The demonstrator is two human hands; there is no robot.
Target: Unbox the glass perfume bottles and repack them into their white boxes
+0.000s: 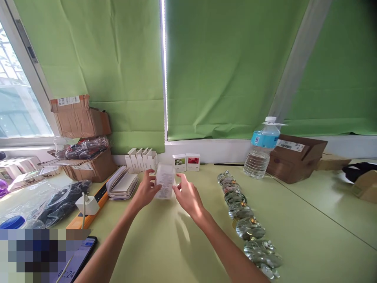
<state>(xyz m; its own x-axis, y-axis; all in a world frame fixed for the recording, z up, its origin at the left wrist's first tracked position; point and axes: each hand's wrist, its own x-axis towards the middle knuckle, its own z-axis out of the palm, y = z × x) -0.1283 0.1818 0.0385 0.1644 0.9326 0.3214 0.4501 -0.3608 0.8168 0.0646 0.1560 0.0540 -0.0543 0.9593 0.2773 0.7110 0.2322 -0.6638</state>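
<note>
White printed box (165,181) is found between hands, long axis upright | left hand (143,189) is curled against its left edge | right hand (188,195) is spread, fingertips just beside its right edge

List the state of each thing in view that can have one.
White carton, tilted between the hands
Left hand, fingers against the carton's edge
Right hand, fingers spread at the carton's other edge, contact unclear
Water bottle, capped
Cardboard box, flaps open
Booklet, open, pages fanned
Phone, screen lit
Green blind, lowered
</note>
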